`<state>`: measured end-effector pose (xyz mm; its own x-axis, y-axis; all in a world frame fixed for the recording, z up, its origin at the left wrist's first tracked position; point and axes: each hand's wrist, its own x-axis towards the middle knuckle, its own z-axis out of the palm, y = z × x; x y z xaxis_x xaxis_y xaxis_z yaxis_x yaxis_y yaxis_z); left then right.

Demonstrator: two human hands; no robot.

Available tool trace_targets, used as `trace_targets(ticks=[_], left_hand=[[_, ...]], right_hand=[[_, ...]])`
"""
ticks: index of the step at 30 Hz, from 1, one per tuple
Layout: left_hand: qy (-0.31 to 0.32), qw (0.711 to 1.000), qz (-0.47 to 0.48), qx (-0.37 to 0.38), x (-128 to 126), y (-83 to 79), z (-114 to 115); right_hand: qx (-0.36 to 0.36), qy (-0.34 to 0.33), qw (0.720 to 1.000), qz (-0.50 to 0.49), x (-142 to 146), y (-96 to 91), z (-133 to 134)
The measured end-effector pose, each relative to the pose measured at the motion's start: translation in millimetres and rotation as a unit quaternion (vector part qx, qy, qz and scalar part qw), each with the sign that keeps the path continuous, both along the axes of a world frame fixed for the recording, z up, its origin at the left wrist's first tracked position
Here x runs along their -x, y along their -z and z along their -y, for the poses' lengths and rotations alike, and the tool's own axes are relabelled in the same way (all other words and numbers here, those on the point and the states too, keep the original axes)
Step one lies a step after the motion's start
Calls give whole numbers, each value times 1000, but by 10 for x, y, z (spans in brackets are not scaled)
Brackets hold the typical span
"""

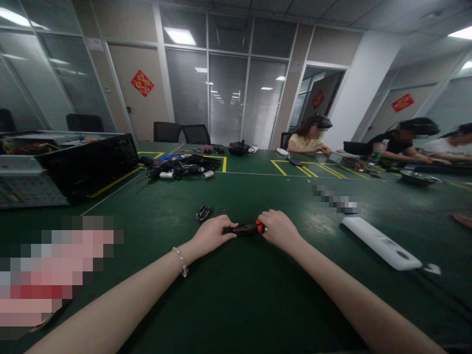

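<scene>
In front of me, low over the green table, my two hands hold one small black tool with red parts, which looks like pliers. My left hand is closed, its thumb and fingers pinching the dark left end. Closed around the red-and-black right end is my right hand, its fingers partly hiding the grip. Just beyond my left hand lies a small black ribbed bundle, too small to make out. Tiny thin pieces lie beside it.
A black open computer case stands at left. Dark tools and cables are heaped farther back. On the right lie a white power strip with a cord and a blurred-out item. People sit across the table, near a metal dish.
</scene>
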<state>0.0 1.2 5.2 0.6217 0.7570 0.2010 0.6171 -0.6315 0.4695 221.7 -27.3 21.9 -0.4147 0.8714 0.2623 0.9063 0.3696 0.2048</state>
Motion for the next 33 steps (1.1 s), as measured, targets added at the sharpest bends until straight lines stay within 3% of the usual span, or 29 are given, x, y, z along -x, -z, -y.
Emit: trace_targets(ticks=[33], left_hand=[[-5,1000,1,12,-12,-29,5]], right_hand=[[5,12,1000,4,26,13,0]])
